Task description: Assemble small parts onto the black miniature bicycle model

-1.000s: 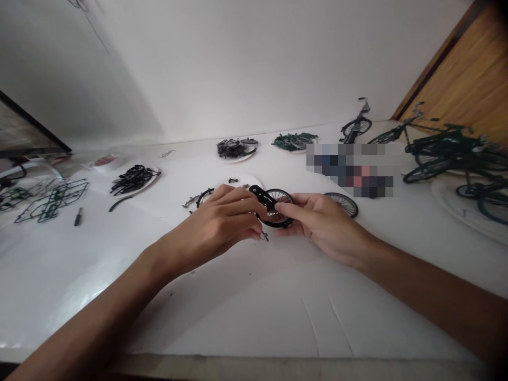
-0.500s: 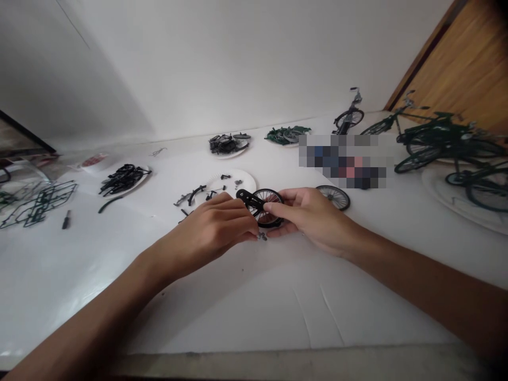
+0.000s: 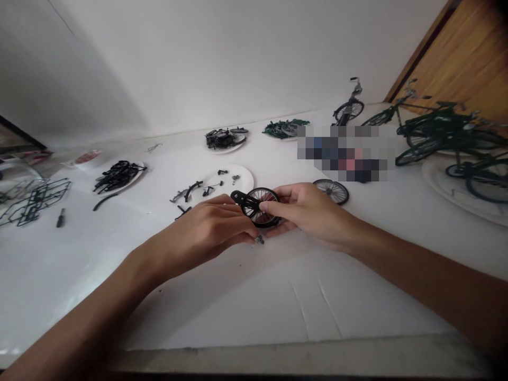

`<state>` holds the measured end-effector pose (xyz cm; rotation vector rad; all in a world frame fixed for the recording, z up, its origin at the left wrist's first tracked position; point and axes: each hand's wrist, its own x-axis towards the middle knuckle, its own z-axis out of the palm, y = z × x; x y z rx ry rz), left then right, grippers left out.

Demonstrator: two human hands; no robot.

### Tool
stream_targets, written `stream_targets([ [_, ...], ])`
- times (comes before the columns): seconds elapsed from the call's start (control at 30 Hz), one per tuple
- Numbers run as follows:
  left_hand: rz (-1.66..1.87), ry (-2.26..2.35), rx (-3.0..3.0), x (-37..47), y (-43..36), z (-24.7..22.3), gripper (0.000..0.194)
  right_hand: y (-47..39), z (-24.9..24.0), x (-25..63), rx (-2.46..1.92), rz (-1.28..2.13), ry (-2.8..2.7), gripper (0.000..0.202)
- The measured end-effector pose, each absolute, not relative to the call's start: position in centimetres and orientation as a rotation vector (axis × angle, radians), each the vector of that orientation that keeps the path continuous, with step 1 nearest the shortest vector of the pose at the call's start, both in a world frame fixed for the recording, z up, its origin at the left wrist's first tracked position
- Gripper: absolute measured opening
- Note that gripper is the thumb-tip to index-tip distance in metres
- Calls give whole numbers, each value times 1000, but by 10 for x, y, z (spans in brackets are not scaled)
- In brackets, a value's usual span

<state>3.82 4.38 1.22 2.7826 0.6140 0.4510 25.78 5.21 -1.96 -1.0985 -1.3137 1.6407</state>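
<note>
A small black spoked wheel [image 3: 270, 198] with a black chain cover [image 3: 245, 200] on it is held up between both hands. My right hand [image 3: 296, 209] grips the wheel from the right, thumb on the cover's end near the hub. Curled at the wheel's left side is my left hand [image 3: 228, 222], its fingertips partly hidden and what they pinch too small to name. A tiny grey metal part [image 3: 259, 239] lies just below the left fingertips. Behind the hands, a white paper plate [image 3: 248, 177] holds small black parts.
Another wheel [image 3: 332, 191] lies right of my right hand. Plates of black parts [image 3: 119, 175] and green parts [image 3: 283, 128] stand farther back. Green model bicycles [image 3: 432, 127] are at the right; thin green frames [image 3: 39, 201] and a screwdriver [image 3: 61, 218] lie left.
The view has shifted slightly. Both hands keep nearly the same hold around the wheel and cover, with only slight finger movement.
</note>
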Motion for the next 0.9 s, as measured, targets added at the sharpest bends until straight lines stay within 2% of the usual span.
stream_targets([
  [0.9,343,702,2722,35,40,15,15,53,-16,257,-1138,1658,-1304,6],
])
